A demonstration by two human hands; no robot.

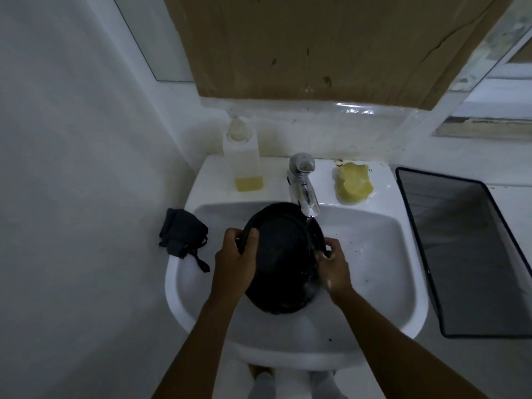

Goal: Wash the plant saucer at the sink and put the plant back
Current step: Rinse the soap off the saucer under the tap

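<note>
A round black plant saucer (pixel 283 256) is held tilted inside the white sink (pixel 383 254), its top edge just under the chrome tap (pixel 303 182). Water runs from the spout onto the saucer's right side. My left hand (pixel 236 260) grips the saucer's left rim, thumb on the inner face. On the right rim, my right hand (pixel 334 267) has its fingers curled over the wet edge. No plant is in view.
A soap dispenser (pixel 244 162) with yellow liquid stands at the sink's back left. A yellow sponge (pixel 352 182) lies right of the tap. A dark cloth (pixel 182 234) hangs over the left rim. A black mesh tray (pixel 472 249) sits to the right.
</note>
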